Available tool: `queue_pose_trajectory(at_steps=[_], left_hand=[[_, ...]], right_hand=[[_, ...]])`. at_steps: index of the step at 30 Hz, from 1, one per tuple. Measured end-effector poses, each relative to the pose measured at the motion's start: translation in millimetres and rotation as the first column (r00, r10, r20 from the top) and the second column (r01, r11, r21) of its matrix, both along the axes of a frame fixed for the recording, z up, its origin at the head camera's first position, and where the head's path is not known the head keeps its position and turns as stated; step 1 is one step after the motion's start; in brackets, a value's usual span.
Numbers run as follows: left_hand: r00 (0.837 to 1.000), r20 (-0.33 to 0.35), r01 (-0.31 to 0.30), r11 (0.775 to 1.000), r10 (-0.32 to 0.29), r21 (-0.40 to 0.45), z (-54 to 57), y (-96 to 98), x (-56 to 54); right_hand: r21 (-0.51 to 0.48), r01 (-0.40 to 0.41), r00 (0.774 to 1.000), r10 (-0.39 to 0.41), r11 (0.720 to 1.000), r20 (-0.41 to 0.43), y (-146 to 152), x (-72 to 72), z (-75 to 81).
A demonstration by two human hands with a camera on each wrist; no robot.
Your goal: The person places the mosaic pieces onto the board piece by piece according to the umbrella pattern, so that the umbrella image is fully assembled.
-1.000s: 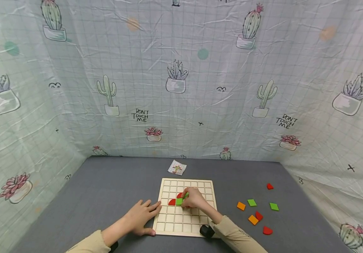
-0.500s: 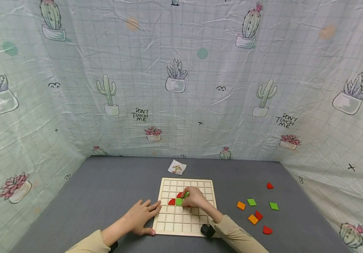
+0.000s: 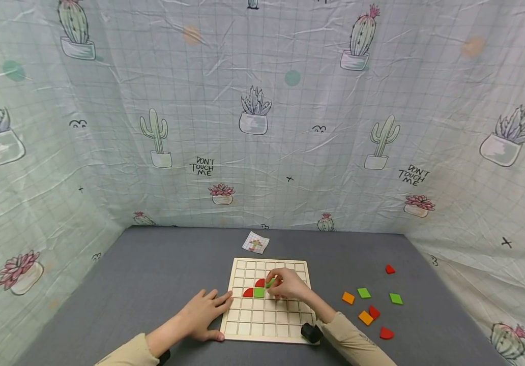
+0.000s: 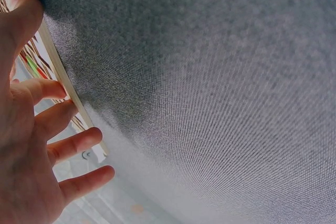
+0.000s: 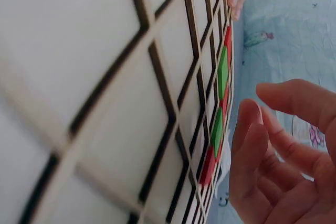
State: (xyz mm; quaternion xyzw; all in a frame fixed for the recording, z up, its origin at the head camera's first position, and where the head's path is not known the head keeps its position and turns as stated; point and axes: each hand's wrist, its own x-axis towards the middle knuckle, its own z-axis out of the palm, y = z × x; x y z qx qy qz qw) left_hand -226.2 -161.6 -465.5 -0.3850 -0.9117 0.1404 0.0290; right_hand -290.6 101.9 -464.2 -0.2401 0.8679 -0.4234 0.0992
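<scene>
A wooden grid board (image 3: 249,316) lies on the dark grey tabletop. My left hand (image 3: 200,314) rests on its left edge with the fingers spread; the left wrist view shows the thumb (image 4: 27,9) against the rim. Over the board's middle is my right hand (image 3: 290,284), thumb and fingers bent. In the right wrist view, this hand (image 5: 294,145) holds nothing, its fingertips apart from the tiles. Red quarter-round tiles (image 3: 249,293) and green square tiles (image 3: 259,292) sit in the cells. Another green tile (image 3: 269,282) shows partly beside the right fingertips.
Right of the board lie loose tiles: orange squares (image 3: 348,298), green diamonds (image 3: 396,299) and red pieces (image 3: 386,333). A small patterned card (image 3: 256,243) lies beyond the board. A cactus-print sheet (image 3: 262,152) surrounds the table.
My right hand has drawn back slightly to the right, away from the green tile, which stays on the board. The left hand has kept its place.
</scene>
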Motion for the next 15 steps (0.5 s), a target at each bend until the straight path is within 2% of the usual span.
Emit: queue_pose_trajectory(at_steps=[8, 12, 15], left_hand=[[1.000, -0.012, 0.003, 1.000, -0.003, 0.006, -1.8, -1.2, -1.5], [1.000, -0.006, 0.002, 1.000, -0.002, 0.005, -1.7, -1.4, -1.4], [1.000, 0.005, 0.000, 1.000, 0.000, 0.004, -1.2, -1.1, -1.4]], right_hand=[[-0.052, -0.099, 0.995, 0.099, 0.994, -0.005, 32, 0.6, 3.2], [-0.033, -0.103, 0.995, 0.103, 0.994, -0.019, 50, 3.0, 5.2], [0.018, -0.089, 0.995, 0.089, 0.996, -0.032, 64, 5.4, 8.4]])
